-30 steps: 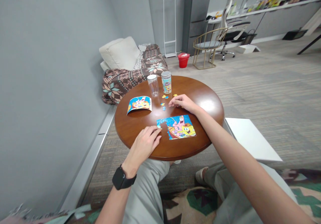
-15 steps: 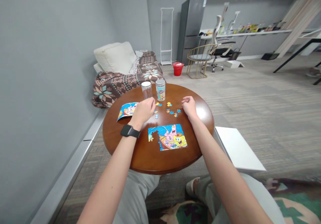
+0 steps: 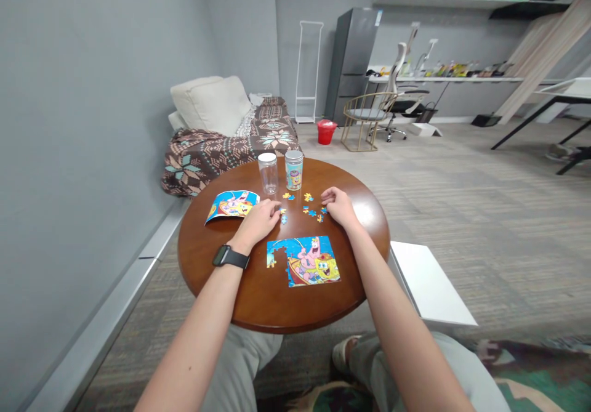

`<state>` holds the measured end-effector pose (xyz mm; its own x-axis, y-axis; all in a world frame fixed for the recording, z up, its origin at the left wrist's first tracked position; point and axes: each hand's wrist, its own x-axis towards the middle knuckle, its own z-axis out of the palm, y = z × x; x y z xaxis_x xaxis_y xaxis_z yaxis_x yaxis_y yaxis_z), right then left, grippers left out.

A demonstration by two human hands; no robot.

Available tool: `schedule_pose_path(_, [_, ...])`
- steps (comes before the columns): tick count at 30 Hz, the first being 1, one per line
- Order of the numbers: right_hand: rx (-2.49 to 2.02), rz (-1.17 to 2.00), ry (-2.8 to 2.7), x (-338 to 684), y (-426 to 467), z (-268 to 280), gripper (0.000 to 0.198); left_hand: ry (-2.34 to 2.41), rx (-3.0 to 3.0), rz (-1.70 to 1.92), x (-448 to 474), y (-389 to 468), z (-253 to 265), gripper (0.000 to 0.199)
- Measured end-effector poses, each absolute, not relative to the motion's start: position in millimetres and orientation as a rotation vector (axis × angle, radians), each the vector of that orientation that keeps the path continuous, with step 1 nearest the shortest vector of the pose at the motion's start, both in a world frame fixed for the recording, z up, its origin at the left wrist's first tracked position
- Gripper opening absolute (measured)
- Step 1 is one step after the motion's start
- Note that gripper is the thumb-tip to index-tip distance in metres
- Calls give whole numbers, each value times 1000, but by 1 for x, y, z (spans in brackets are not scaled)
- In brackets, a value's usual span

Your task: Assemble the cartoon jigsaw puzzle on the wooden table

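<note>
A partly joined jigsaw puzzle of cartoon figures in a boat lies on the round wooden table, with a gap at its left. My left hand, with a black watch at the wrist, has its fingers closed beside loose puzzle pieces; whatever is between the fingertips is hidden. My right hand rests with loosely bent, parted fingers next to another group of puzzle pieces. Further back lie more puzzle pieces. A curled picture sheet with the same scene is left of my left hand.
At the table's far side stand a clear jar with a white lid and a printed jar. A patterned sofa is behind at the left. A white box is right of the table, and a red bin stands beyond.
My left hand has drawn back from in front of the clear jar toward the near pieces. My right hand has shifted slightly left, closer to the loose pieces. The view has tilted up a little.
</note>
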<state>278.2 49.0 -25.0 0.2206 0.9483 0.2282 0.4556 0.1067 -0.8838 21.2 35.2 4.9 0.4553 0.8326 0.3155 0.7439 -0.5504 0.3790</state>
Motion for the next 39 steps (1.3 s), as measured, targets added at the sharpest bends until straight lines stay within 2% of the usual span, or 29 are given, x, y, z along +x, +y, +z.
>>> schedule_pose_path(9, [-1508, 415, -1571, 275, 45, -23, 30, 1356, 2614, 585, 21, 34, 2, 26])
schedule_pose_path(17, [-1425, 425, -1858, 262, 38, -18, 26, 1377, 2556, 674, 21, 34, 0, 26])
schedule_pose_path(22, [-1285, 372, -2021, 253, 34, -16, 22, 1346, 2494, 689, 22, 35, -1, 19])
schedule_pose_path(32, [-1217, 362, -2035, 250, 35, -17, 18, 1231, 2388, 667, 21, 39, 1, 8])
schedule_pose_path(39, [-1169, 388, -2045, 242, 29, -12, 15, 1189, 2293, 725, 25, 34, 5, 13])
